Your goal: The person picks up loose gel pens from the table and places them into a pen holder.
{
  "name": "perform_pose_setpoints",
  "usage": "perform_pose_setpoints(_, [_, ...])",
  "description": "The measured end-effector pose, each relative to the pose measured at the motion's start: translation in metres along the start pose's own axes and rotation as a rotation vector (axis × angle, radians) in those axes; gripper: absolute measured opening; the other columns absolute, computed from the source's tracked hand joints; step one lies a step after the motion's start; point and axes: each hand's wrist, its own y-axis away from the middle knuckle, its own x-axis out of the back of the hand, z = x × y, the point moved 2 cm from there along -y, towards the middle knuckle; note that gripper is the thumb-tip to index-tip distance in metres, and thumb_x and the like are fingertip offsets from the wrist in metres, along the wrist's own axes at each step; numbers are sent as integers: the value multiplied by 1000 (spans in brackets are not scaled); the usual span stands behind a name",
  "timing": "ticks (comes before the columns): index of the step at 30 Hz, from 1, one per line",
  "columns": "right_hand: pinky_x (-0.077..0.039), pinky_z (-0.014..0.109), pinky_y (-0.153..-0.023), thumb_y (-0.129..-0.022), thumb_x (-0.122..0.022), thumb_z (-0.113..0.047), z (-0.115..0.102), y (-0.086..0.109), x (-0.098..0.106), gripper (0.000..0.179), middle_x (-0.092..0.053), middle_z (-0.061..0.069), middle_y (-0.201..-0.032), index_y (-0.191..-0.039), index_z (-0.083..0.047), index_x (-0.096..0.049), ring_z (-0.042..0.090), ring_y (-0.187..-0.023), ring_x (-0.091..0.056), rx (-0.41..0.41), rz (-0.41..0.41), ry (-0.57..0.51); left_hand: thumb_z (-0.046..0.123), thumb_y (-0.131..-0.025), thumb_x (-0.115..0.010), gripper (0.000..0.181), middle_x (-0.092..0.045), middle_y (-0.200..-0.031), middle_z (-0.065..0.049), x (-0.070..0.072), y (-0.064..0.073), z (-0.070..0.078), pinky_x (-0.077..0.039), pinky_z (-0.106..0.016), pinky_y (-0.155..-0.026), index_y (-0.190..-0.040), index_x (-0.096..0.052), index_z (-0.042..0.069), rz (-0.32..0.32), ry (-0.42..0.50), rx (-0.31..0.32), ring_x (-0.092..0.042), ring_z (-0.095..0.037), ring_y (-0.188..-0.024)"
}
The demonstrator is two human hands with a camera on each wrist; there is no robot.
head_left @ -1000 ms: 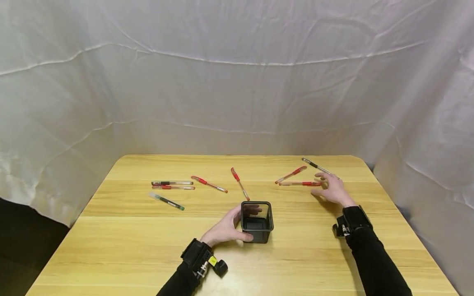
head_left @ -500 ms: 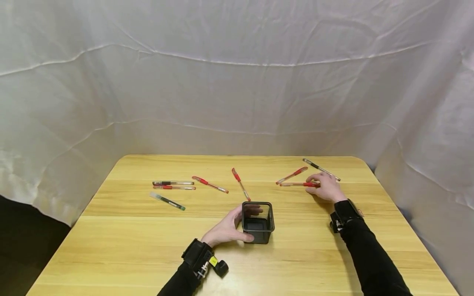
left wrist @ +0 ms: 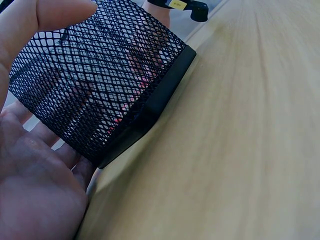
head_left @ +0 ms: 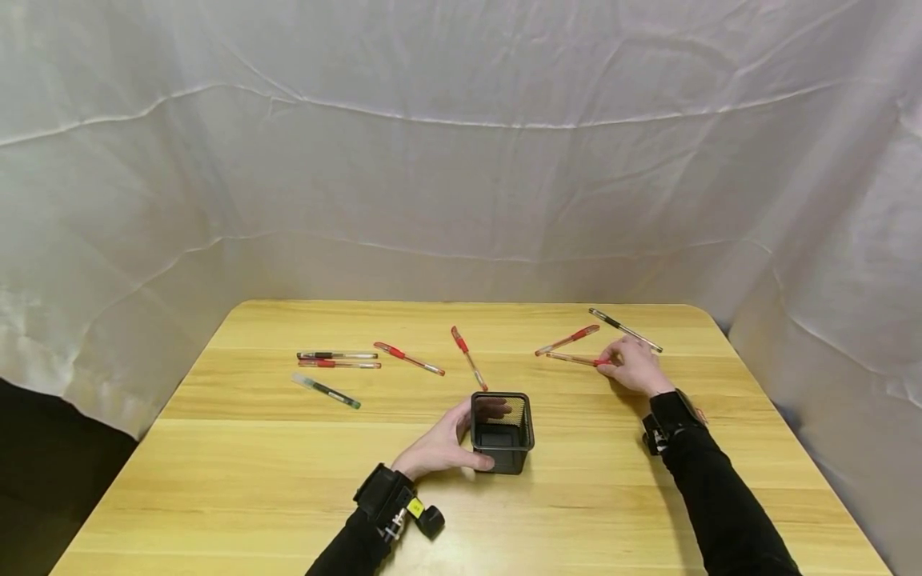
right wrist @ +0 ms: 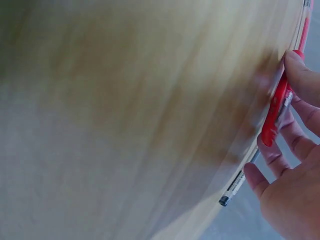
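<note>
My left hand [head_left: 442, 448] grips a black mesh pen holder [head_left: 507, 461] from its left side, thumb in front and fingers behind. In the left wrist view the mesh wall [left wrist: 100, 75] stands between thumb and palm, its solid base on the wood. At the right, my right hand [head_left: 634, 366] pinches a red pen [head_left: 576, 358] by its red end between thumb and fingers; its clear barrel points left. The right wrist view shows the red cap [right wrist: 276, 112] under the thumb. Just beyond that hand lies a black pen [head_left: 623, 328], and another red pen [head_left: 567, 340] lies to its left.
On the left of the wooden table [head_left: 274, 488] lie a black pen [head_left: 337, 355], a red pen [head_left: 338, 365] and a green-tipped pen [head_left: 326, 390]. Two more red pens, one slanted [head_left: 409, 359] and one near the holder [head_left: 469, 358], lie mid-table. A pale curtain [head_left: 461, 184] surrounds the table.
My right hand has moved left onto the red pen and now pinches it; the pen has turned, its red end nearer me. The left hand and pen holder stay in place.
</note>
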Motion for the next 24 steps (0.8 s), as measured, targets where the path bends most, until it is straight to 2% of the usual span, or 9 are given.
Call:
perform_pose_setpoints(5, [-40, 48, -84, -91, -72, -13, 1, 0, 2, 10, -69, 14, -88, -92, -4, -70, 31, -87, -57, 33, 24, -37, 9, -79, -82, 83, -50, -153, -6, 0, 0, -1, -26, -42, -125, -151, -43, 16, 0, 1, 6, -40, -24, -147])
perform_pose_setpoints(8, [-39, 34, -76, -91, -72, -13, 3, 1, 2, 12, -71, 12, -85, -96, -2, -70, 16, -77, -58, 10, 16, -95, 8, -79, -82, 83, -49, -154, -6, 0, 0, -1, -25, -43, -126, -152, -42, 16, -6, 10, 12, -39, -24, -147])
perform_pose_setpoints(10, [-40, 28, -71, -91, -72, -13, 5, 3, 2, 14, -71, 12, -87, -98, -1, -69, 11, -74, -57, -13, 10, -152, 7, -79, -82, 83, -49, -154, -6, 0, 0, -1, -25, -43, -126, -152, -42, 15, -6, 13, 10, -39, -25, -148])
perform_pose_setpoints(14, [-40, 23, -64, -91, -73, -14, 6, 7, 4, 19, -71, 15, -91, -101, 2, -69, 10, -74, -56, -34, 32, -247, 8, -79, -82, 81, -51, -152, -9, 1, 0, -2, -25, -45, -126, -150, -43, 14, -1, 8, -6, -41, -28, -146])
perform_pose_setpoints(18, [-42, 18, -74, -91, -75, -20, 6, 12, 7, 26, -72, 14, -98, -104, 2, -70, 4, -83, -56, -40, 87, -309, 9, -80, -82, 82, -51, -152, -11, 1, 0, -2, -24, -46, -126, -151, -42, 11, -3, 5, -10, -41, -29, -146])
perform_pose_setpoints(21, [-46, 15, -78, -92, -74, -23, 6, 17, 10, 32, -73, 3, -99, -110, 3, -70, -5, -85, -58, -34, 110, -395, 8, -79, -82, 83, -51, -152, -11, 0, 0, -1, -25, -45, -126, -151, -41, 10, -7, 10, -5, -41, -28, -146])
perform_pose_setpoints(24, [-49, 13, -78, -93, -72, -21, 6, 23, 13, 35, -71, -15, -94, -115, 6, -67, -9, -84, -60, -16, 140, -495, 8, -79, -82, 84, -50, -153, -9, -1, -1, 0, -25, -41, -126, -152, -40, 12, -17, 11, 8, -40, -26, -147])
